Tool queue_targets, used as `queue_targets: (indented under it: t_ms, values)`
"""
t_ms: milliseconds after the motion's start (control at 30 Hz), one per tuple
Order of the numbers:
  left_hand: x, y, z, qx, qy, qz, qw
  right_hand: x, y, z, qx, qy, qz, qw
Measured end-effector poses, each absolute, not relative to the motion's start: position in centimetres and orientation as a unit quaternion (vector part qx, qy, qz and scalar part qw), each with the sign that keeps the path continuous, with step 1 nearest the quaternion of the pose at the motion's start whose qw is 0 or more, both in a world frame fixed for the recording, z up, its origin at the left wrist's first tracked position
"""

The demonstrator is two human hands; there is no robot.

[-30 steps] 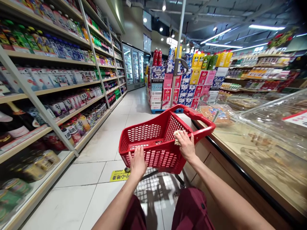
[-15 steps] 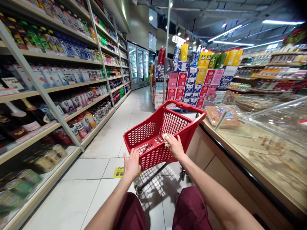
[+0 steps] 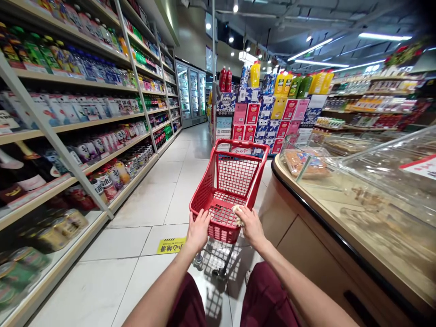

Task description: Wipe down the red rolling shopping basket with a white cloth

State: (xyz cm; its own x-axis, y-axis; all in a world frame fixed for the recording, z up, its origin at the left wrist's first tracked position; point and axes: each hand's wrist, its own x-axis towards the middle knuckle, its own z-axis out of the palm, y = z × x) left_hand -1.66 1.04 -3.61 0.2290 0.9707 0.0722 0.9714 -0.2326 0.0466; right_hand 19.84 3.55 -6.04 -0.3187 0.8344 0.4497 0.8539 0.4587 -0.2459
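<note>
A red plastic shopping cart (image 3: 223, 234) stands in front of me, its near end towards me and its handle at the far side. My left hand (image 3: 198, 229) grips the left part of the near rim, fingers bent over the edge. At the near right corner, my right hand (image 3: 251, 223) is closed around a crumpled cream cloth (image 3: 237, 210), which lies against the rim. Bare mesh shows on the cart's inside floor. The cart's casters rest on the floor tiles.
Drink shelves (image 3: 78, 122) line the left. A counter with clear covers (image 3: 340, 181) stands close on the right. Beyond the cart are stacked drink boxes (image 3: 262, 120) and glass-door fridges (image 3: 190, 88). A yellow floor sticker (image 3: 166, 245) lies left of the cart.
The cart has swung round from a slanted position, so its near end now faces me. My left hand has gone from open beside the corner to gripping the rim. The cloth stays in my right hand.
</note>
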Motion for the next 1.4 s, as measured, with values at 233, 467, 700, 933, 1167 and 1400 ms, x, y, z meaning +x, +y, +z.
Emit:
queue_targets:
  t_ms: [233,467,700,933,1167,1400]
  values:
    - [0.6,2.2,-3.8,-0.755,-0.653,-0.055,0.018,20.1,1.0,-7.9,-0.525,-0.806,-0.051,0.269]
    - [1.9,2.1,-4.7,-0.792,-0.607,-0.065,-0.019,17.9,2.4,-7.9,-0.568,-0.768,-0.061,0.289]
    - [0.9,1.4,-5.7,-0.788,-0.607,-0.098,-0.001,19.3,3.0,-8.7,-0.535,-0.79,-0.088,0.288]
    - [0.5,1.6,-5.1,-0.792,-0.602,-0.098,-0.019,17.4,2.8,-9.4,-0.528,-0.788,-0.097,0.301]
    - [-0.1,1.1,-4.6,-0.788,-0.61,-0.083,-0.012,22.4,2.7,-9.3,-0.578,-0.716,-0.13,0.371]
    - [0.3,0.6,-4.5,-0.796,-0.602,-0.068,-0.011,16.5,0.5,-14.0,-0.508,-0.765,-0.104,0.381]
